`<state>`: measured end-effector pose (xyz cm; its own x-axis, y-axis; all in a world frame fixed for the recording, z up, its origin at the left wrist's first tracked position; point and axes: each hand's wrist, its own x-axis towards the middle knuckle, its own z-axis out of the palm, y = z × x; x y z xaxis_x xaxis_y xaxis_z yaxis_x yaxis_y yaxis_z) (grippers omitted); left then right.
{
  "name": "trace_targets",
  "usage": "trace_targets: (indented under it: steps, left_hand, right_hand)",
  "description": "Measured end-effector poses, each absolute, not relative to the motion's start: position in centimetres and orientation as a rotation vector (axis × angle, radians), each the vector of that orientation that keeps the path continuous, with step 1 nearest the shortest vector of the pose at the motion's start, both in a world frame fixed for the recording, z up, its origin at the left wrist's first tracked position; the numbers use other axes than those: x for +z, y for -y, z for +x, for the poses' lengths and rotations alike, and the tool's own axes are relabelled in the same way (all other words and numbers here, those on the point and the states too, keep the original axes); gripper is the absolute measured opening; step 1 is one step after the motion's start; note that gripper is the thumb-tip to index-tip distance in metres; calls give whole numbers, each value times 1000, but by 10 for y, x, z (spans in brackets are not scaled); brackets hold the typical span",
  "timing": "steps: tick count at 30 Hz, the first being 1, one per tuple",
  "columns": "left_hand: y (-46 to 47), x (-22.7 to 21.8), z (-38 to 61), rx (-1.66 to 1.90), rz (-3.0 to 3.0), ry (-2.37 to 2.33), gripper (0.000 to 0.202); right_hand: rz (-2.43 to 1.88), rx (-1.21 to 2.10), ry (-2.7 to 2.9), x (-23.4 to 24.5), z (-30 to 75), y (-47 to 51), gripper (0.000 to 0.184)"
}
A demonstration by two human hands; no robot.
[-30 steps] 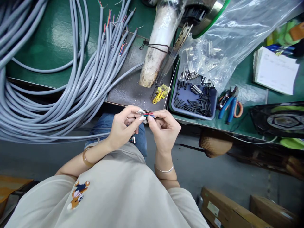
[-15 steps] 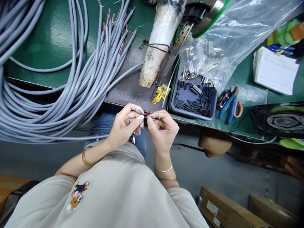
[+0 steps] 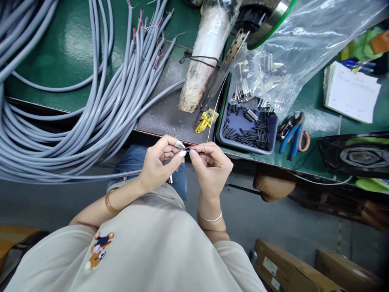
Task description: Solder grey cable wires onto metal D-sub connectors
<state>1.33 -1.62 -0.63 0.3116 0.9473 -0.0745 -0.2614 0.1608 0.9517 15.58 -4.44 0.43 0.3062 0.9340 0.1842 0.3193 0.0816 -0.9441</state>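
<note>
Between my two hands, just in front of the bench edge, are thin coloured wires (image 3: 189, 147), red and blue among them. My left hand (image 3: 161, 162) pinches them between thumb and fingers; pale coverings show on its fingertips. My right hand (image 3: 212, 164) is closed on the wires' other side, thumb against forefinger. A fine bare strand shows by its fingers. A grey cable (image 3: 121, 176) runs from the left to behind my left wrist. Whether its end joins these wires is hidden by the hand.
Bundled grey cables (image 3: 100, 134) with stripped ends cover the left. A wrapped post (image 3: 202, 61) and yellow clip (image 3: 205, 121) sit ahead. Right of them are a blue tray (image 3: 243, 148) of black sleeves and connectors, pliers (image 3: 293, 138), a paper pad (image 3: 351, 91) and a black fan-like object (image 3: 361, 154).
My right hand has shifted slightly right and its fingers have spread a little from the left hand's. A bit more of the red and blue wires shows between them.
</note>
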Motion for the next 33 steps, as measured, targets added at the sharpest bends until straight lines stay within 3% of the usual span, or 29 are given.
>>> trace_targets:
  steps: [17,22,27,33]
  left_hand:
    - [15,-6,14,1052,1089,-845,14]
    - [10,0,14,952,862,-789,22]
    - [11,-9,9,907,776,-738,18]
    - [13,-10,7,1045,939,-710,19]
  right_hand:
    - [-1501,717,1271,10,158,44,7]
    - [-1406,391,1541,3,160,46,5]
    - [-1214,2,1789,-6,161,46,22]
    - [-1188,48,1743,-5,159,47,23]
